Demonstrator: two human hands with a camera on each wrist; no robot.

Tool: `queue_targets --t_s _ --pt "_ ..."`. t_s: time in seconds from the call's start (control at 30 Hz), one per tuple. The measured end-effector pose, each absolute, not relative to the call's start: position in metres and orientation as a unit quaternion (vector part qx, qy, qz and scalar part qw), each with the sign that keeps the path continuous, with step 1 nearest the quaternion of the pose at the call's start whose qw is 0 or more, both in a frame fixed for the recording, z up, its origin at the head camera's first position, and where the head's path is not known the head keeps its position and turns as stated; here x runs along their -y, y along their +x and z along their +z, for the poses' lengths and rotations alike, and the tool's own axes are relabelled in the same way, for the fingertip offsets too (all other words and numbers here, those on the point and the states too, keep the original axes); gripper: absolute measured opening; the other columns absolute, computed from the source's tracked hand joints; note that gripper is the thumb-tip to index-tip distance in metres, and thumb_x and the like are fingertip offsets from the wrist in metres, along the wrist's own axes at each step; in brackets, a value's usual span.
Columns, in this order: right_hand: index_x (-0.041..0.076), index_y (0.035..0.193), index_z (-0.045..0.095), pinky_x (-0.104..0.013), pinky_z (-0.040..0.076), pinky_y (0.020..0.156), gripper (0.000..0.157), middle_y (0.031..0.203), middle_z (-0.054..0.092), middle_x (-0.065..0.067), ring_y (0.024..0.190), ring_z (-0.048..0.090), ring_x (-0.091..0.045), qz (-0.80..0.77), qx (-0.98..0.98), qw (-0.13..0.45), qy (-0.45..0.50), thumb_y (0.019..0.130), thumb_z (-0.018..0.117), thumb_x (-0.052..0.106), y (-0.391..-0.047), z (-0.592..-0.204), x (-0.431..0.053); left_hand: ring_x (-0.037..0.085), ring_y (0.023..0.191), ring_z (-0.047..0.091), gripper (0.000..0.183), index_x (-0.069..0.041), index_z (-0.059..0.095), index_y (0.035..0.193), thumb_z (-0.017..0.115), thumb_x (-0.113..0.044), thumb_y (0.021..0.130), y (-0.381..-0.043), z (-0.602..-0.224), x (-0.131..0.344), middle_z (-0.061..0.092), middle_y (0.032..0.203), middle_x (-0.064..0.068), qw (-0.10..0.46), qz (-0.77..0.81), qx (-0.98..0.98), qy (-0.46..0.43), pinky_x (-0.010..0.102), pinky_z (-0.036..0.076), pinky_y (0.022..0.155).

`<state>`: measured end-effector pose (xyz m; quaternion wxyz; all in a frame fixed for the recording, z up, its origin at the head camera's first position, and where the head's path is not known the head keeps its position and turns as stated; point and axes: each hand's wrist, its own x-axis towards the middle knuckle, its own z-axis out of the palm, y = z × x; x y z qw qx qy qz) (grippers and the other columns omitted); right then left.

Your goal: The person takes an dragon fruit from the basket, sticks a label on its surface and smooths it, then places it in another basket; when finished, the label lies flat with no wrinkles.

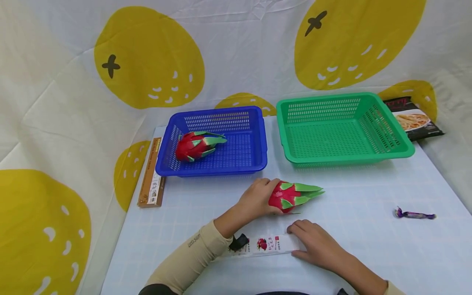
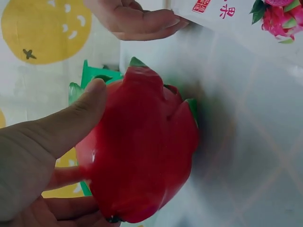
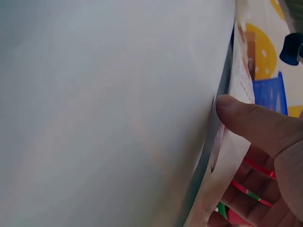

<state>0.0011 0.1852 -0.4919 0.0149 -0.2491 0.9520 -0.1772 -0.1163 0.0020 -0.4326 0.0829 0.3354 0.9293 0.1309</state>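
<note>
My left hand grips a red dragon fruit by its rounded end, its green leaf tips pointing right. In the left wrist view the thumb lies over the top of the fruit, fingers along its side. Nearer the front, a long flat white packet printed with dragon fruit pictures lies across the table. My right hand holds the packet's right end between thumb and fingers; the right wrist view shows the thumb on its near edge. The packet's left part is hidden behind my left forearm.
At the back left, a blue basket holds another dragon fruit. A green basket stands right of it, beside a black food packet. A brown box lies left; a purple wrapped stick lies right.
</note>
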Motion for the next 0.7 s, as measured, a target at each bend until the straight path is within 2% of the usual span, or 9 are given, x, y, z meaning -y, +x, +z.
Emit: queue_targets --t_s 0.3,0.43,0.5,0.6,0.7 --pt "0.017 0.108 0.061 -0.035 0.053 0.081 0.056 0.105 0.06 0.004 0.097 0.054 -0.013 -0.18 -0.953 0.023 -0.243 0.063 0.086 0.038 0.001 -0.491 -0.183 0.021 0.118 0.049 0.084 -0.018 0.041 0.141 0.081 -0.04 0.071 -0.118 -0.43 0.013 0.052 0.13 0.007 0.126 0.188 -0.919 0.324 0.035 0.049 0.093" --pt "0.017 0.109 0.061 -0.034 0.053 0.08 0.055 0.105 0.06 0.004 0.096 0.054 -0.013 -0.187 -0.95 0.015 -0.248 0.064 0.086 0.037 0.001 -0.491 -0.183 0.023 0.131 0.043 0.084 -0.017 0.037 0.144 0.075 -0.046 0.076 -0.118 -0.421 0.034 0.046 0.142 0.005 0.161 0.229 -0.917 0.285 0.041 0.043 0.101" --pt "0.017 0.108 0.06 -0.033 0.053 0.08 0.055 0.104 0.06 0.005 0.096 0.054 -0.011 -0.193 -0.948 0.004 -0.252 0.063 0.086 0.037 0.001 -0.492 -0.184 0.022 0.132 0.042 0.083 -0.015 0.036 0.145 0.071 -0.052 0.078 -0.117 -0.419 0.049 0.044 0.144 0.004 0.178 0.253 -0.916 0.256 0.043 0.041 0.103" --pt "0.017 0.107 0.06 -0.032 0.053 0.081 0.055 0.103 0.059 0.006 0.096 0.054 -0.01 -0.203 -0.944 -0.02 -0.26 0.062 0.086 0.035 0.002 -0.493 -0.186 0.023 0.128 0.045 0.08 -0.013 0.041 0.141 0.066 -0.057 0.079 -0.112 -0.424 0.075 0.048 0.14 0.006 0.215 0.261 -0.911 0.234 0.044 0.042 0.102" --pt "0.017 0.107 0.06 -0.031 0.053 0.082 0.055 0.104 0.059 0.007 0.098 0.053 -0.009 -0.209 -0.941 -0.034 -0.262 0.062 0.087 0.033 0.003 -0.494 -0.189 0.025 0.122 0.047 0.077 -0.009 0.05 0.134 0.07 -0.056 0.077 -0.102 -0.441 0.096 0.053 0.132 0.01 0.252 0.236 -0.902 0.258 0.044 0.042 0.101"
